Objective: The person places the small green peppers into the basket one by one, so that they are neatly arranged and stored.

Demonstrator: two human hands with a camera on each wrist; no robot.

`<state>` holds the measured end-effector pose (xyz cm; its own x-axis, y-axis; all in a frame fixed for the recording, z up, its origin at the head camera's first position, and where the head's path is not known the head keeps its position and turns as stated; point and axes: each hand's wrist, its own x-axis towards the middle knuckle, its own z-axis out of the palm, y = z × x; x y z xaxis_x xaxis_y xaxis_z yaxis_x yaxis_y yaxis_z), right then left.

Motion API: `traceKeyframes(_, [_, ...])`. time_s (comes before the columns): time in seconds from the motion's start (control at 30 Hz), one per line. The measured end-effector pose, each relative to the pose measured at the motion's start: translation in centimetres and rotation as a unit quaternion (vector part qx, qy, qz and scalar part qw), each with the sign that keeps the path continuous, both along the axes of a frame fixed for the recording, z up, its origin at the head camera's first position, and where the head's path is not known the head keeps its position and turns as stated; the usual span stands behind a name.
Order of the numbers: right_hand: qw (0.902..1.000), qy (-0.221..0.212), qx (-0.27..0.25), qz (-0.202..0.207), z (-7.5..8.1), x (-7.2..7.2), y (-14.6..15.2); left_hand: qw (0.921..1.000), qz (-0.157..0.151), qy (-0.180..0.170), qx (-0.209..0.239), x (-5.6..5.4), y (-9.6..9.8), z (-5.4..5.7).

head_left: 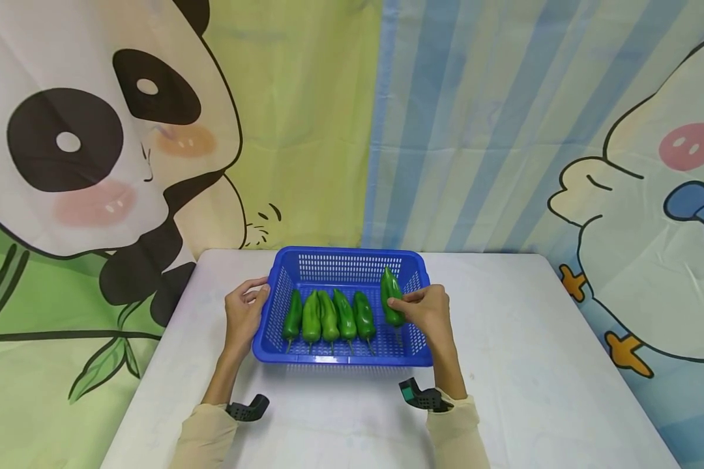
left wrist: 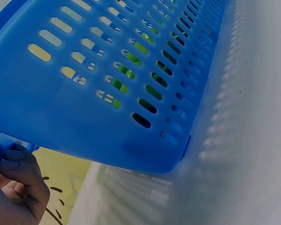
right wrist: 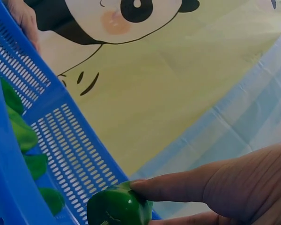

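Observation:
A blue plastic basket with slotted walls stands on the white table, holding several green peppers side by side, stems toward the person. At its left rim, my left hand grips the edge with curled fingers; the left wrist view shows those fingers at the rim beside the outer wall. My right hand pinches one green pepper between thumb and fingers at the basket's right end, apart from the row. In the right wrist view this pepper appears close up, its lower part cut off by the frame.
The white table extends to both sides and in front of the basket. Behind it hangs a curtain printed with a panda and a white bird. Black wrist devices sit at both cuffs.

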<state>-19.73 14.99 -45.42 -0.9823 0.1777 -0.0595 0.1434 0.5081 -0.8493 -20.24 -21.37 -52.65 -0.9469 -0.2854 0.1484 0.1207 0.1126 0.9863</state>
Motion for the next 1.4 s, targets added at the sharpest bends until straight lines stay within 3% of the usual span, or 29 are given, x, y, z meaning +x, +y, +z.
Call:
traceKeyframes(0.37, [0.9967,0.028,0.075,-0.003,-1.4,-1.0,-1.4,1.0000,0.005,0.003,-0.003,-0.1,0.0,0.0])
traceKeyframes(0.6, [0.9967,0.017,0.079,-0.001,-1.8,-1.7,-2.5,1.0000,0.003,0.003,0.000,-0.2,0.0,-0.1])
traceKeyframes(0.9, [0.9912,-0.002,0.132,-0.012,-2.8,-1.8,-4.0,1.0000,0.005,0.003,-0.002,0.0,-0.1,-0.3])
traceKeyframes(1.1, [0.9910,-0.001,0.134,-0.003,-3.7,-1.7,-4.1,1.0000,0.008,-0.004,-0.001,0.3,0.0,-0.4])
traceKeyframes(1.4, [0.9930,0.005,0.118,0.003,-3.6,-1.4,-4.0,0.9999,0.000,0.000,-0.010,-0.1,-0.1,-0.1])
